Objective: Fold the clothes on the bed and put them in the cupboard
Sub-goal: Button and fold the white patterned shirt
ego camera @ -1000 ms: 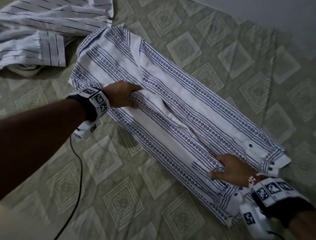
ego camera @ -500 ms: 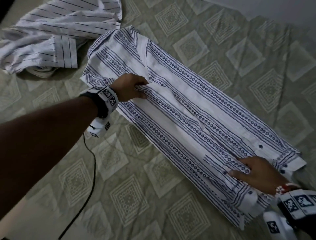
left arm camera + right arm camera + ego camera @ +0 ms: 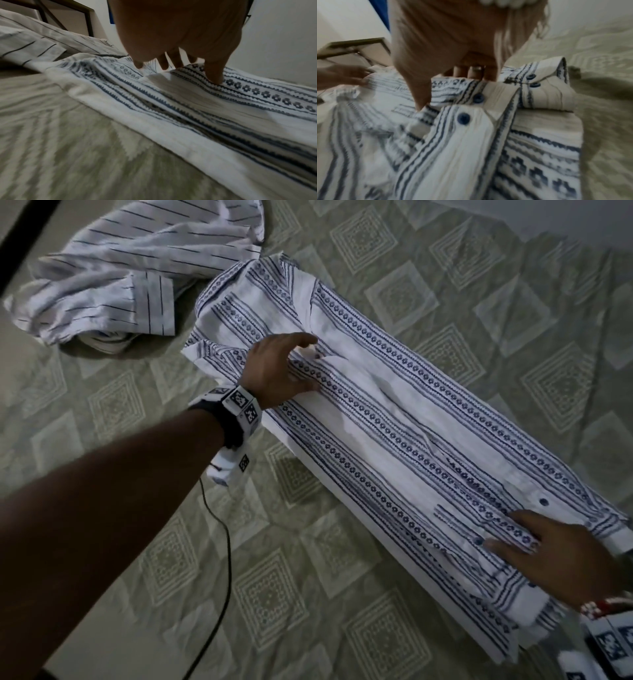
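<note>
A white shirt with blue patterned bands (image 3: 411,433) lies on the bed, folded lengthwise into a long strip running from upper left to lower right. My left hand (image 3: 284,368) rests on its upper part, thumb spread from the fingers, the tips touching the cloth (image 3: 188,108). My right hand (image 3: 555,553) lies flat with straight fingers on the lower end, just above the buttoned cuffs (image 3: 547,92). In the right wrist view its fingertips press the shirt (image 3: 462,155). Neither hand holds anything.
A second white shirt with thin dark stripes (image 3: 130,275) lies crumpled at the upper left, touching the patterned shirt's top. The green patterned bed cover (image 3: 171,542) is bare in front. A black cable (image 3: 222,542) hangs from my left wrist. A wooden frame (image 3: 68,17) stands beyond the bed.
My left hand has uncurled, its thumb now spread away from the fingers. My right hand has slid a little toward the cuff end. The view has shifted left.
</note>
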